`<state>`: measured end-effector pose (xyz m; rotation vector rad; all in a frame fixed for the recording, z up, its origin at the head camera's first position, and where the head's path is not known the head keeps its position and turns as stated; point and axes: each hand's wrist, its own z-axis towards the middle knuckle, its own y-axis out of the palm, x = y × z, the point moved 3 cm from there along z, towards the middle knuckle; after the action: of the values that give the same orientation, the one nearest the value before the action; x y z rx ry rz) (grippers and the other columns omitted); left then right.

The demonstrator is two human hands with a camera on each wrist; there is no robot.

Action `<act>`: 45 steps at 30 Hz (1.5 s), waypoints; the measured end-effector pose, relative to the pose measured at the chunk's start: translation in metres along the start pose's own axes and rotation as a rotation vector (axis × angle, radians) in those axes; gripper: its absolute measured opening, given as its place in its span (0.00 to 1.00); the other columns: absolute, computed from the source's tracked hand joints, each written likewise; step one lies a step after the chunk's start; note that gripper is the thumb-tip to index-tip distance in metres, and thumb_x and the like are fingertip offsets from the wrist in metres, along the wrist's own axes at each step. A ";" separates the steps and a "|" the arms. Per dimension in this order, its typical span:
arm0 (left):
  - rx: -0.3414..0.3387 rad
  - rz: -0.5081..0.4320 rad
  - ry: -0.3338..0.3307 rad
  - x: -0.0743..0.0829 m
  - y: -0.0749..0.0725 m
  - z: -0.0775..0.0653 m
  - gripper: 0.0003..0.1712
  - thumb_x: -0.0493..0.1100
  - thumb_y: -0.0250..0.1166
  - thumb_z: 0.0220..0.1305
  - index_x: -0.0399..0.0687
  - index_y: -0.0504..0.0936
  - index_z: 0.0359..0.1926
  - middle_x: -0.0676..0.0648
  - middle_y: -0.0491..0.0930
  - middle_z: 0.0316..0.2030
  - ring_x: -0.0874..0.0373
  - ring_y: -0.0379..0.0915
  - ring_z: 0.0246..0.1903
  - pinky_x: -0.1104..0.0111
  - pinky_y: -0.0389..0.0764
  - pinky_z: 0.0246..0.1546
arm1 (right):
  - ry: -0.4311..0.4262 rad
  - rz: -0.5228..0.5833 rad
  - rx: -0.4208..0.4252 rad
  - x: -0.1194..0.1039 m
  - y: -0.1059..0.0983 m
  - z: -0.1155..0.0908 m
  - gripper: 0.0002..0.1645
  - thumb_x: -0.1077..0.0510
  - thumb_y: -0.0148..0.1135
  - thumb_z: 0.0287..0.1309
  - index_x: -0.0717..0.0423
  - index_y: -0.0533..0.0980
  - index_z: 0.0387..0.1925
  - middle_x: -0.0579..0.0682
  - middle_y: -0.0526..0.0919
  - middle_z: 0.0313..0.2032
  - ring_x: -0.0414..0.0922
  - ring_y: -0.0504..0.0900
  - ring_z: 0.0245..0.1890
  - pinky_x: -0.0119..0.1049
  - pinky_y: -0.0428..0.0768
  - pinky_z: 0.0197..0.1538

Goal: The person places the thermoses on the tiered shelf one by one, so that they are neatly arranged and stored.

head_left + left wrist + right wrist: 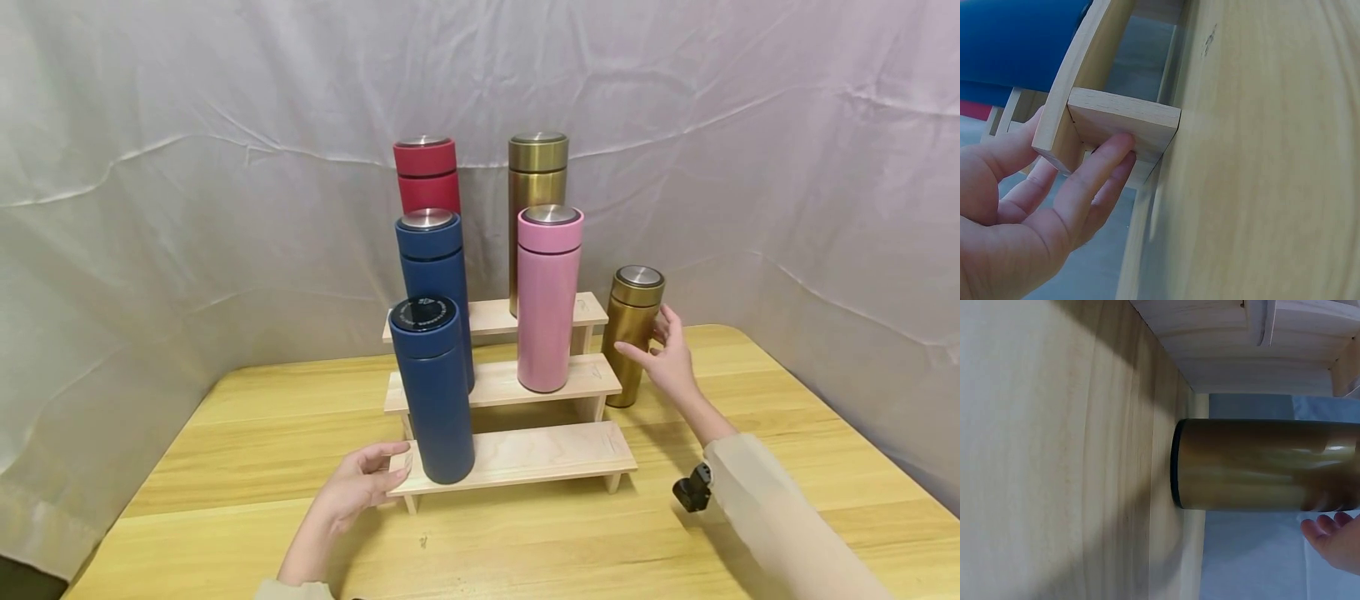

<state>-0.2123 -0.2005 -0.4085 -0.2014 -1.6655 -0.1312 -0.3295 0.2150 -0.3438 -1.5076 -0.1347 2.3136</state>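
A three-tier wooden display stand (555,452) stands on the table. My left hand (362,482) holds the left end of its lowest step, with fingers on both sides of the board; in the left wrist view, fingertips touch the short leg (1125,109). Just right of that hand, a blue bottle with a black lid (435,400) stands upright on this step. My right hand (670,358) is spread beside a short gold bottle (628,333), which stands upright on the table at the stand's right. In the right wrist view, fingertips (1315,532) show a small gap from the bottle.
A taller blue bottle (435,250) and a pink bottle (550,317) stand on the middle step. Behind them, a red bottle (426,158) and a tall gold bottle (538,154) rise from the top step. A grey curtain (300,233) hangs around the wooden table (540,550).
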 end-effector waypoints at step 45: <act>-0.028 0.000 0.016 0.000 0.000 -0.001 0.29 0.36 0.62 0.56 0.28 0.64 0.57 0.27 0.58 0.58 0.43 0.60 0.53 0.53 0.73 0.45 | -0.016 -0.146 0.189 0.002 -0.005 -0.008 0.40 0.61 0.72 0.38 0.66 0.64 0.55 0.63 0.75 0.42 0.45 0.70 0.41 0.35 0.71 0.43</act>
<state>-0.2118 -0.2011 -0.4085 -0.2212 -1.6489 -0.1558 -0.3214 0.2192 -0.3474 -1.3403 -0.0284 2.1581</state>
